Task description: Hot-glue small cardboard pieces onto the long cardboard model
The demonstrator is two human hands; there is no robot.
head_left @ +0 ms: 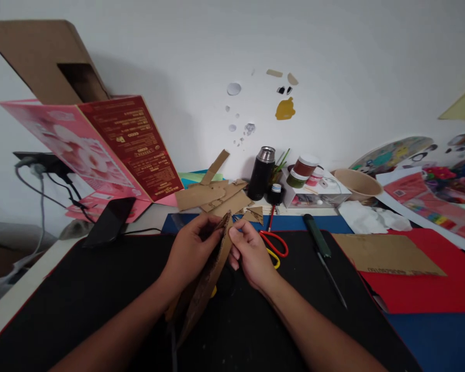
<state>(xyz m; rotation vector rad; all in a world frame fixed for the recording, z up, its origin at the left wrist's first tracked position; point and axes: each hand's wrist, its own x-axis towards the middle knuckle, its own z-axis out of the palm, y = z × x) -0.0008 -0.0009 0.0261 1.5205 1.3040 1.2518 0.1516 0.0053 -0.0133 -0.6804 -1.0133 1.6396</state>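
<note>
A folded or layered piece of corrugated cardboard (210, 271) stands on edge between my hands, its ridged end pointing away from me. My left hand (191, 250) is closed on its left side, with thumb and fingers near the far end. At that same end, my right hand (253, 253) pinches the cardboard's edge between thumb and fingers. Under the cardboard, a small yellow thing shows only in part. Just beyond my right hand lie scissors with red handles (278, 245) and a yellow handle loop (274, 258). Cardboard scraps (207, 196) are heaped behind my hands.
A black mat (132, 289) covers the desk. On it lies a green-handled tool (318, 235) with a thin metal shaft. Left are a phone (110, 222) and a pink box (73, 139); behind, a black thermos (261, 173) and paint jars (304, 168); right, red sheet (442, 292) and flat cardboard (391, 253).
</note>
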